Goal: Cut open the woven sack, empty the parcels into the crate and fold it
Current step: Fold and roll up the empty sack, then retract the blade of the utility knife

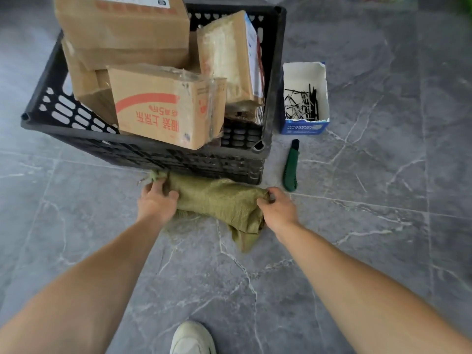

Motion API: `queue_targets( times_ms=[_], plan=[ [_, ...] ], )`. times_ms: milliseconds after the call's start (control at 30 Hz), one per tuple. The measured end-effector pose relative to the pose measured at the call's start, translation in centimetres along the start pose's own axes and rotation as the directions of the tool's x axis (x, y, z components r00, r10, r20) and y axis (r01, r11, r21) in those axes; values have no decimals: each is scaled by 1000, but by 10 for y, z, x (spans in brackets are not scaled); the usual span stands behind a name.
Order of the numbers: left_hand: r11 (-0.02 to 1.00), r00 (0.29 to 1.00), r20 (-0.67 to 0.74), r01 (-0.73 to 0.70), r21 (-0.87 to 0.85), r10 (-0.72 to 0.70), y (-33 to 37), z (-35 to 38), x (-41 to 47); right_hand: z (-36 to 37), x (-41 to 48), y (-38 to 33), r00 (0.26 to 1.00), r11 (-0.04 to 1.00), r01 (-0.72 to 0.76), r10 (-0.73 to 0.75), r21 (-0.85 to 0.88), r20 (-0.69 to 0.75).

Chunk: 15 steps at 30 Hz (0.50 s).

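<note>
A green woven sack [219, 203] lies folded into a thick bundle on the grey floor, right in front of the black plastic crate [163, 154]. My left hand [157, 200] grips the bundle's left end and my right hand [277, 206] grips its right end. A loose flap hangs out at the bundle's lower right. Several cardboard parcels [163, 108] are piled in the crate, some rising above its rim. A green utility knife [291, 166] lies on the floor just right of the crate's near corner.
A small blue-and-white open box [305, 72] holding black cable ties stands to the right of the crate. My light shoe [192, 338] shows at the bottom edge. The floor is grey marble-look tile.
</note>
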<state>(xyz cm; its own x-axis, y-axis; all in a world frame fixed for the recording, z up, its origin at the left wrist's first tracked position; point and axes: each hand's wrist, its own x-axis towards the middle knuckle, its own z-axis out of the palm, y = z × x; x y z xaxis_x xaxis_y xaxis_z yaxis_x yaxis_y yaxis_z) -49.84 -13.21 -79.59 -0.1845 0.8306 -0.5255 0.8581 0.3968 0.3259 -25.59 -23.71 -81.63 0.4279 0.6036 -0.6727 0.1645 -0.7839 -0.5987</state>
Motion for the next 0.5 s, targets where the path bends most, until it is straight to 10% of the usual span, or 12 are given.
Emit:
queue_targets(
  times_ms=[233, 500],
  plan=[
    [991, 999, -3, -34, 127, 34, 0, -3, -5, -1, 2, 3, 1000, 1000, -4, 4, 5, 27],
    [839, 871, -50, -452, 303, 488, 19, -13, -40, -41, 10, -7, 983, 996, 73, -65, 42, -171]
  ],
)
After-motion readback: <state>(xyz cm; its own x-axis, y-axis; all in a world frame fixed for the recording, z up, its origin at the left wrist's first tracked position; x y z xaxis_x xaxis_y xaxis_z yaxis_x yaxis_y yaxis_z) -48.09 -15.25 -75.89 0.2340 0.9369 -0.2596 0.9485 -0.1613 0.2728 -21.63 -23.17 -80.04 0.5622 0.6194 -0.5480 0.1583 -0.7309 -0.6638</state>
